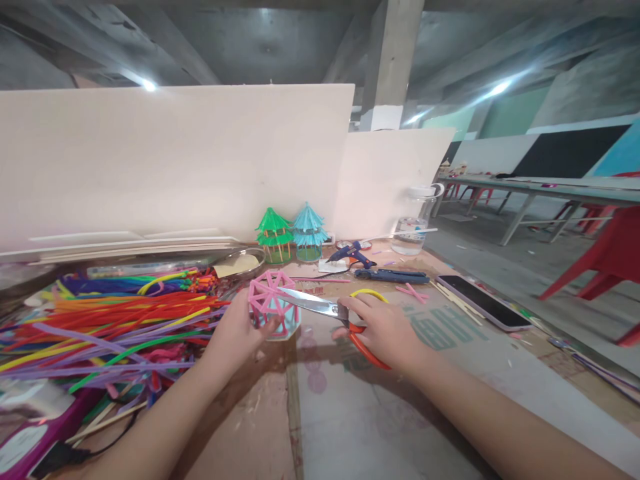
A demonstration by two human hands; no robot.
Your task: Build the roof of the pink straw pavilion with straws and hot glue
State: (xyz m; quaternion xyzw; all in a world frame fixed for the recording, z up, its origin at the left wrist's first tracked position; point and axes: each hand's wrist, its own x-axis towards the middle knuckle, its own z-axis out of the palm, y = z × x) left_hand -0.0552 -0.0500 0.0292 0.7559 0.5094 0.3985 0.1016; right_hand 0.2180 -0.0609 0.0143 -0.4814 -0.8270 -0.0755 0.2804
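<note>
Gripping a pink straw model (273, 303) with the left hand (235, 333) near the table's (360, 413) middle; closing the right hand (385, 330) around scissors (330, 310), blades touching the model.

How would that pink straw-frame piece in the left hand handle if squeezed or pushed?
The pink frame is probably very light, being thin open struts. It likely crushes easily; the left hand holds it from the side. Faceted and rounded, it might roll if nudged.
</note>
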